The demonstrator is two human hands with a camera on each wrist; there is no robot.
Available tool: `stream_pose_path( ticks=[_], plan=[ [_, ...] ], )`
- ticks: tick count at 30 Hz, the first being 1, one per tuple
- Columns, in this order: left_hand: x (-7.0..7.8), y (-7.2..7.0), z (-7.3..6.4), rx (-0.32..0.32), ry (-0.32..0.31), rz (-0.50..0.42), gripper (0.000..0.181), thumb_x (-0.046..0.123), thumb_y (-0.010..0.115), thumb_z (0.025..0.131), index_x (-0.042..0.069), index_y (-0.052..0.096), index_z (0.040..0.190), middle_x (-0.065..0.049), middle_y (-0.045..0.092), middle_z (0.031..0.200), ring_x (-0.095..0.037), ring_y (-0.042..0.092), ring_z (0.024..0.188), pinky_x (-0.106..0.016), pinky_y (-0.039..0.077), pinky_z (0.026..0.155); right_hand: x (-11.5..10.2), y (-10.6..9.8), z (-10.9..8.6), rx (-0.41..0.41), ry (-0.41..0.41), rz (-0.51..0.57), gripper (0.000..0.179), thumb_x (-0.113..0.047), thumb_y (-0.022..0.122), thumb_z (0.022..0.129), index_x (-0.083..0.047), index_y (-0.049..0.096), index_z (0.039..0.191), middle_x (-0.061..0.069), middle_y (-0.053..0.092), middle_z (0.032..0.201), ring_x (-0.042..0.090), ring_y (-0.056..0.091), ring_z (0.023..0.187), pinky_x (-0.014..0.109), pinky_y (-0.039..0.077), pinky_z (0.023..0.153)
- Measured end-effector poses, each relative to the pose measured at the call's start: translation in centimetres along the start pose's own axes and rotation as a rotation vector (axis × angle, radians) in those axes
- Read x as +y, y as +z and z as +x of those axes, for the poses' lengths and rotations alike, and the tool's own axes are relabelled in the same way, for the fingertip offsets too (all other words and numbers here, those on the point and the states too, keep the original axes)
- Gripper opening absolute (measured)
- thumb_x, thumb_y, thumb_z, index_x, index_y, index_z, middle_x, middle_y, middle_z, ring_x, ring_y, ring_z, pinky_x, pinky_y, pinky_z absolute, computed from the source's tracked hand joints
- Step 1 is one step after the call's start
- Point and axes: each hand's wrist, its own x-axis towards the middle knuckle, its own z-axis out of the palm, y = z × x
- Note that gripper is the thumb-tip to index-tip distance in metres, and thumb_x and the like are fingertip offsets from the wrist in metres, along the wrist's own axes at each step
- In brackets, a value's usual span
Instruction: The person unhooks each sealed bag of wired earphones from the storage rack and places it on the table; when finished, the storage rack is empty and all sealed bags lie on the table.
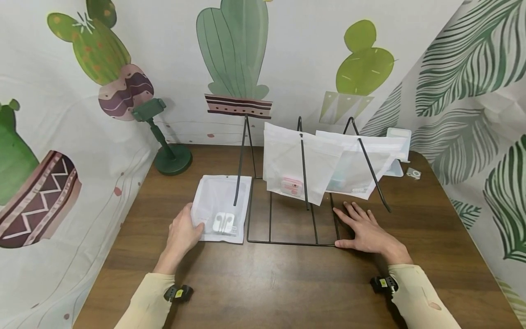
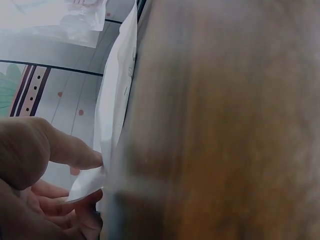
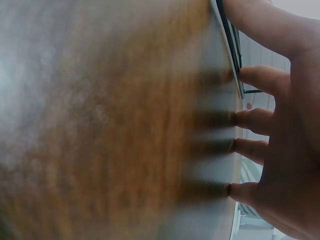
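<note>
My left hand [image 1: 185,230] pinches the left edge of a white zip pouch [image 1: 209,196] lying on the table. In the left wrist view the thumb [image 2: 75,151] is on top of the pouch's lifted edge [image 2: 90,184], with the other fingers curled beneath. The pouch's front shows a picture of white wired earphones [image 1: 224,223]. My right hand [image 1: 365,230] rests with spread fingers on the table, thumb and index fingertip at the right side of a black wire rack [image 1: 287,242]. Two more white pouches hang on the rack's prongs, one with a pink item [image 1: 291,186] showing through.
The second hanging pouch [image 1: 357,160] overlaps the first. A green stand [image 1: 172,159] is at the back left of the wooden table [image 1: 263,288]. At the back right lie a small silver square device [image 1: 413,173] and a clear case [image 1: 399,137]. Cactus-print cloth hangs behind.
</note>
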Motion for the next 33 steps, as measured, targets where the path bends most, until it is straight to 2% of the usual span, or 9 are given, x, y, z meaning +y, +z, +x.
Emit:
stream_pose_path(
  ticks=[10, 22, 33],
  plan=[
    [-0.17, -0.25, 0.16, -0.015, 0.057, 0.077, 0.069, 0.019, 0.067, 0.082, -0.015, 0.041, 0.136, -0.034, 0.054, 0.120, -0.052, 0.055, 0.109, -0.062, 0.045, 0.091, 0.16, -0.05, 0.21, 0.002, 0.000, -0.008, 0.097, -0.065, 0.067, 0.079, -0.018, 0.029, 0.154, 0.026, 0.014, 0.160, 0.048, 0.008, 0.146, 0.075, 0.007, 0.108],
    [-0.27, -0.28, -0.02, -0.041, 0.044, 0.101, 0.067, 0.021, 0.066, 0.085, -0.014, 0.041, 0.137, -0.032, 0.050, 0.120, -0.051, 0.057, 0.103, -0.060, 0.047, 0.087, 0.21, 0.14, 0.22, 0.004, 0.001, -0.011, 0.096, -0.065, 0.067, 0.079, -0.019, 0.029, 0.154, 0.026, 0.014, 0.160, 0.048, 0.008, 0.146, 0.075, 0.007, 0.108],
    [-0.25, -0.73, -0.23, 0.016, 0.050, 0.082, 0.062, 0.022, 0.066, 0.086, -0.011, 0.047, 0.135, -0.031, 0.047, 0.123, -0.047, 0.048, 0.114, -0.059, 0.039, 0.098, 0.06, 0.06, 0.10, 0.001, -0.002, -0.008, 0.097, -0.065, 0.067, 0.079, -0.018, 0.029, 0.154, 0.026, 0.014, 0.160, 0.048, 0.009, 0.146, 0.075, 0.007, 0.107]
  ],
)
